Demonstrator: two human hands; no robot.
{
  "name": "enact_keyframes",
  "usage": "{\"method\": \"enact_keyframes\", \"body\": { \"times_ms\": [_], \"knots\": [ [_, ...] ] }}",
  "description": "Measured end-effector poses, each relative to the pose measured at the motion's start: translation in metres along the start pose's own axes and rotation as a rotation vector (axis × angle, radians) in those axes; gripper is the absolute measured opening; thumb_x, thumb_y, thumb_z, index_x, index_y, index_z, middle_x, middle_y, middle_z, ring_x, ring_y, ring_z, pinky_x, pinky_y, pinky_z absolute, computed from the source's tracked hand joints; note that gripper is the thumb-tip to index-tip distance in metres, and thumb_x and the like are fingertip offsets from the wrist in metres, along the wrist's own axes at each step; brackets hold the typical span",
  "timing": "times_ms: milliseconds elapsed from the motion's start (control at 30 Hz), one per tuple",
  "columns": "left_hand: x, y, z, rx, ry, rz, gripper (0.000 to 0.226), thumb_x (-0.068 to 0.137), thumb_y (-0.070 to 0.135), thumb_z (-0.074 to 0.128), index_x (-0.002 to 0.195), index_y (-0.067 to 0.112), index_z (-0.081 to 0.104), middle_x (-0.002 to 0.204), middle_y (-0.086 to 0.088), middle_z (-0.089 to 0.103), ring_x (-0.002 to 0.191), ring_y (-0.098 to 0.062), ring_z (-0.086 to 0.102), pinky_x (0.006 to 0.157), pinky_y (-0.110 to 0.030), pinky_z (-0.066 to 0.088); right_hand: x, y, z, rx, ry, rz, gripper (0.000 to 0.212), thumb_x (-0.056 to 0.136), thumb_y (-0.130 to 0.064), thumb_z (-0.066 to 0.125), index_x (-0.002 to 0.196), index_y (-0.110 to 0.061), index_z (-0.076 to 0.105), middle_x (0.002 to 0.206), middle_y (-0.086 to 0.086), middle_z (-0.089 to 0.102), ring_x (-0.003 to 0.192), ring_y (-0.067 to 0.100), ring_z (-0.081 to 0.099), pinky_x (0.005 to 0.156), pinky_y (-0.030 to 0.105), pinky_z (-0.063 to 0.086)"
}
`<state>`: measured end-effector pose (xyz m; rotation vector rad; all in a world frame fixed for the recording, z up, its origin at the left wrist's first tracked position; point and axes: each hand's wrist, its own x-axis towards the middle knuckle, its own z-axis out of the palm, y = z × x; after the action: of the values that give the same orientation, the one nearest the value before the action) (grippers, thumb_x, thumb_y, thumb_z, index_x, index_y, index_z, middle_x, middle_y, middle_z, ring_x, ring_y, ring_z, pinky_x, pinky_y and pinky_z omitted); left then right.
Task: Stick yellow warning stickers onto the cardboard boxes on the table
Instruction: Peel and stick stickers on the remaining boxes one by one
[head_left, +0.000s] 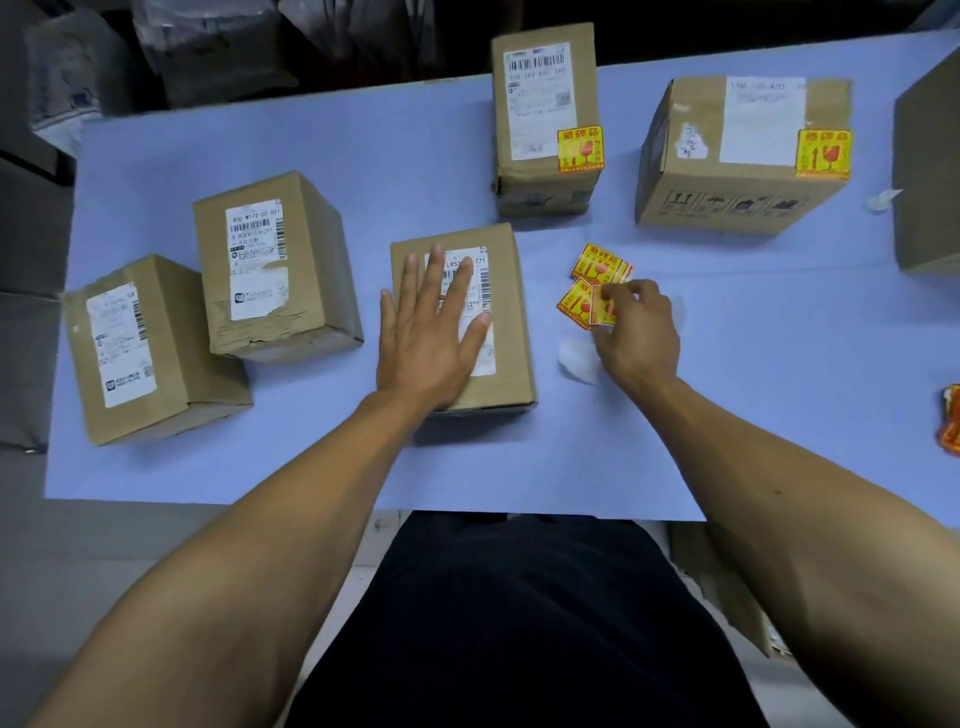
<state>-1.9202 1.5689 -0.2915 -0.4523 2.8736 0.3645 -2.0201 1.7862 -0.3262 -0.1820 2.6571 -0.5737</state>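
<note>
My left hand (434, 327) lies flat with spread fingers on the middle cardboard box (511, 332), over its white shipping label. To its right, my right hand (636, 332) pinches a yellow warning sticker (602, 306) from a small pile of loose stickers (600, 265) on the table. Two boxes at the back carry yellow stickers: a tall one (545, 119) and a wide one (743, 150). Two boxes on the left, one near (156, 348) and one farther (275, 265), show only white labels.
The table is covered in a light blue sheet (363, 140). A white backing paper (576, 361) lies under my right wrist. Another large box (930, 176) stands at the right edge, and a red-yellow stack (950, 421) sits below it. Dark bags fill the background.
</note>
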Motion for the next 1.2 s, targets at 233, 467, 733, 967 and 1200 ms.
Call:
{"method": "enact_keyframes", "body": {
  "times_ms": [233, 467, 733, 967, 1200],
  "knots": [
    [-0.001, 0.000, -0.001, -0.008, 0.007, -0.002, 0.066, 0.098, 0.059, 0.018, 0.158, 0.033, 0.010, 0.167, 0.006, -0.006, 0.153, -0.019, -0.010, 0.122, -0.051, 0.002, -0.004, 0.011, -0.002, -0.027, 0.032, -0.106, 0.032, 0.096, -0.020, 0.055, 0.125, -0.012, 0.066, 0.142, 0.013, 0.051, 0.127, 0.036, 0.045, 0.085, 0.046, 0.049],
    [-0.001, 0.000, -0.004, -0.042, 0.007, 0.032, 0.062, 0.102, 0.055, 0.027, 0.158, 0.031, 0.013, 0.167, 0.004, -0.005, 0.153, -0.021, -0.011, 0.121, -0.054, -0.004, -0.010, -0.001, -0.006, 0.057, 0.241, -0.121, 0.029, 0.100, -0.020, 0.054, 0.121, -0.009, 0.070, 0.129, 0.015, 0.059, 0.119, 0.038, 0.050, 0.084, 0.041, 0.046],
    [-0.010, 0.013, -0.037, -0.590, 0.239, 0.023, 0.033, 0.097, 0.028, 0.059, 0.124, 0.011, 0.064, 0.133, -0.007, 0.060, 0.128, -0.024, 0.051, 0.107, -0.023, 0.032, -0.035, -0.080, -0.036, 0.934, 0.110, -0.012, 0.031, 0.094, -0.011, 0.058, 0.066, 0.002, 0.056, 0.061, -0.002, 0.037, 0.062, 0.014, 0.035, 0.060, 0.033, 0.049],
    [-0.003, 0.019, -0.073, -1.337, -0.044, -0.295, 0.007, 0.092, 0.005, 0.066, 0.087, 0.009, 0.069, 0.071, 0.000, 0.063, 0.057, -0.006, 0.056, 0.056, -0.020, 0.049, -0.056, -0.118, -0.034, 0.964, -0.031, -0.152, 0.013, 0.094, -0.011, 0.064, 0.093, -0.016, 0.076, 0.080, -0.009, 0.072, 0.073, 0.006, 0.063, 0.068, 0.023, 0.049],
    [0.010, -0.015, -0.089, -1.638, -0.307, -0.654, 0.011, 0.089, 0.000, 0.064, 0.084, 0.009, 0.064, 0.071, -0.005, 0.058, 0.047, -0.008, 0.056, 0.045, -0.018, 0.049, -0.049, -0.112, -0.040, 0.102, 0.101, -0.725, 0.050, 0.080, 0.003, 0.055, 0.126, -0.013, 0.066, 0.129, 0.008, 0.060, 0.116, 0.029, 0.057, 0.089, 0.037, 0.050]
  ]
}}
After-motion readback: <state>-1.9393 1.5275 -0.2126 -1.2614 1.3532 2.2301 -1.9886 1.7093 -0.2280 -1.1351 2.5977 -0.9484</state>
